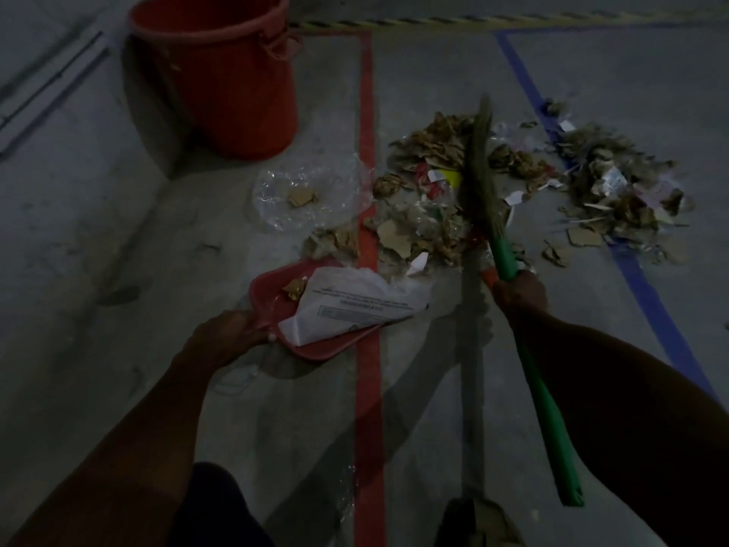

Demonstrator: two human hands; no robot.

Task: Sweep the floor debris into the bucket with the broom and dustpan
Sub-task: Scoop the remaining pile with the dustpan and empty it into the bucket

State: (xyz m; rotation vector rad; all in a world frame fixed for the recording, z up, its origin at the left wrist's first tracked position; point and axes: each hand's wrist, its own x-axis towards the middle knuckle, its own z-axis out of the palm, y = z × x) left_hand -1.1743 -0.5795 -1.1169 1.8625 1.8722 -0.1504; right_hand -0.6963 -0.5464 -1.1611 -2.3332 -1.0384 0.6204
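My left hand point(221, 337) grips the handle of a red dustpan point(272, 286) that lies on the floor with a crumpled white printed sheet point(355, 305) and a brown scrap in it. My right hand point(520, 294) holds the green handle of a broom point(505, 254); its straw head point(479, 163) lies across a heap of torn cardboard and paper debris point(426, 215). A second heap point(615, 191) lies to the right. The orange bucket point(221, 73) stands upright at the back left.
A clear plastic sheet point(311, 191) with a cardboard scrap lies between bucket and heap. A red floor line point(369, 388) and a blue line point(647, 294) run along the concrete. A wall base point(79, 171) is at the left. The scene is dim.
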